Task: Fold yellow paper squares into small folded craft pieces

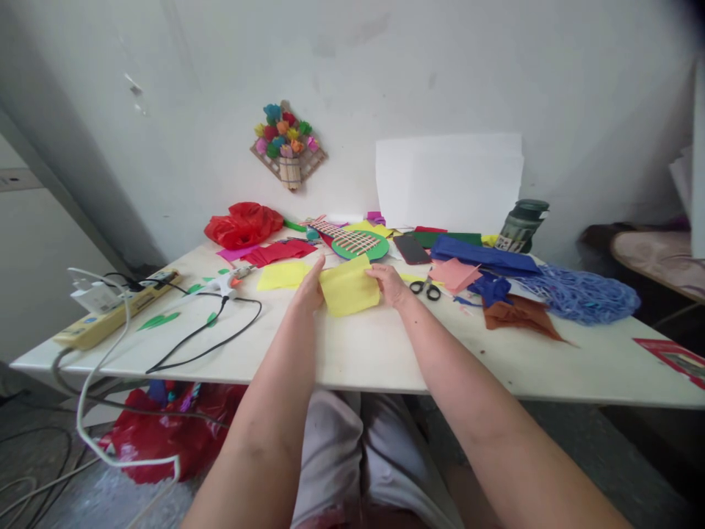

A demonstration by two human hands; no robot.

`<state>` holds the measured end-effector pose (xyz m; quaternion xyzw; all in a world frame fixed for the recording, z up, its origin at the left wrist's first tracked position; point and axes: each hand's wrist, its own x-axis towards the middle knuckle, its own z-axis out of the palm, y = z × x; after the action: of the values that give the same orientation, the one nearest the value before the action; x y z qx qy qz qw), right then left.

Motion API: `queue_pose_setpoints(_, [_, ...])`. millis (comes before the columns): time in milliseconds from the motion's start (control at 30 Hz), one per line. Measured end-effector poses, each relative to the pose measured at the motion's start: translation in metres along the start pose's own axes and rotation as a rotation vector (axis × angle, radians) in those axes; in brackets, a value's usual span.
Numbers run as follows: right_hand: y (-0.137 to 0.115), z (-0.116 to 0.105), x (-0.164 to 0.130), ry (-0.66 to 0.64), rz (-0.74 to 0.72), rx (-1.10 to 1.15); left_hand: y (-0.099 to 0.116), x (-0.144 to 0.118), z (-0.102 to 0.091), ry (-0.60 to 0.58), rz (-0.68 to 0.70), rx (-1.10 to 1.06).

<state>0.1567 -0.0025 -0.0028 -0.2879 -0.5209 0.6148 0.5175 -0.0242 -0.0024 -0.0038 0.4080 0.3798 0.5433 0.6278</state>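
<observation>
A yellow sheet of crepe paper is held up just above the white table, between my two hands. My left hand grips its left edge, thumb pointing up. At the upper right corner my right hand pinches it, fingers closed. More yellow paper lies flat to the left of my left hand. Black-handled scissors rest right beside my right hand. Behind the sheet sits a green round piece with a lattice of thin sticks.
On the left lie a power strip, a glue gun with its black cord, and green paper leaves. Toward the right are a phone, blue paper, brown paper, blue stringy material and a dark bottle.
</observation>
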Motion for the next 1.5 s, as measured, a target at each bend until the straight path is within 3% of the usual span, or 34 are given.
queue_pose_setpoints(100, [0.000,-0.002,0.000,0.011,0.018,-0.034,0.001,-0.004,0.001,0.009,-0.054,-0.004])
queue_pose_setpoints(367, [0.001,-0.004,0.003,0.080,0.047,-0.287,-0.005,-0.002,-0.002,-0.003,0.062,0.130])
queue_pose_setpoints(600, [0.001,-0.005,0.003,0.123,0.045,-0.271,-0.008,-0.004,-0.001,-0.049,0.048,0.258])
queue_pose_setpoints(733, [0.001,-0.004,0.002,0.112,0.089,-0.201,-0.006,-0.008,0.003,-0.133,0.001,0.311])
queue_pose_setpoints(900, [0.000,-0.001,-0.001,0.073,0.128,-0.242,0.001,-0.012,0.009,-0.099,-0.019,0.310])
queue_pose_setpoints(1067, [0.000,-0.001,-0.003,0.016,0.156,-0.313,0.001,-0.015,0.009,-0.217,0.006,0.396])
queue_pose_setpoints(1267, [0.003,-0.005,-0.001,-0.038,0.163,-0.262,-0.001,-0.011,0.006,-0.107,0.066,0.412])
queue_pose_setpoints(1500, [0.003,-0.011,0.005,0.140,0.054,-0.345,-0.004,-0.005,0.002,-0.077,0.145,0.400])
